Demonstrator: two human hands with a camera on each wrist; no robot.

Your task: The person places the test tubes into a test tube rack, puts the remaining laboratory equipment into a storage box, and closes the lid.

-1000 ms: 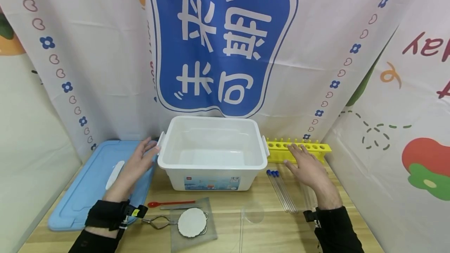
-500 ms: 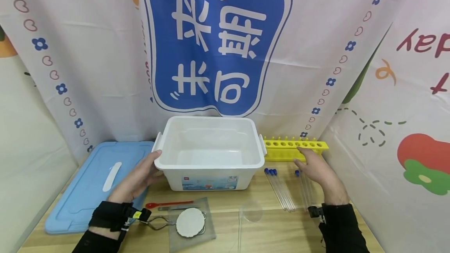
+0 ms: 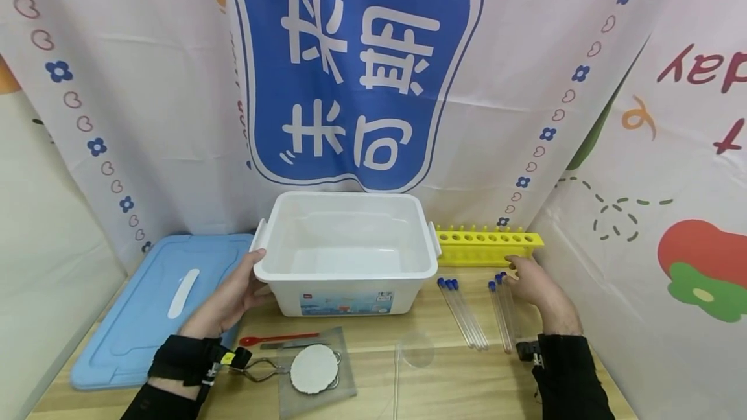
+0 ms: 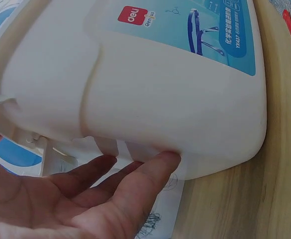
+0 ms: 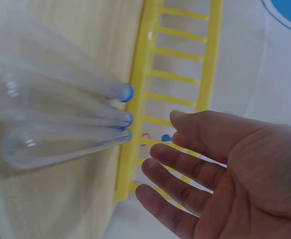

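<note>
Touching the left end of the white tub (image 3: 350, 284), upright on the table (image 3: 446, 378), mouth up, long axis left to right, with slightly bent, parted fingers of the left hand (image 3: 235, 293). Hovering with the right hand (image 3: 538, 287), fingers loosely apart, beside the right-hand blue-capped tubes (image 3: 498, 316), lying lengthwise, caps towards the yellow rack (image 3: 467, 255).

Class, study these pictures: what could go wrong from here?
The right hand is close to the nearest blue-capped tubes, which lie loose, so it might brush them and set them rolling. The left hand touches the white bin; a push could knock it into the yellow rack close by.
</note>
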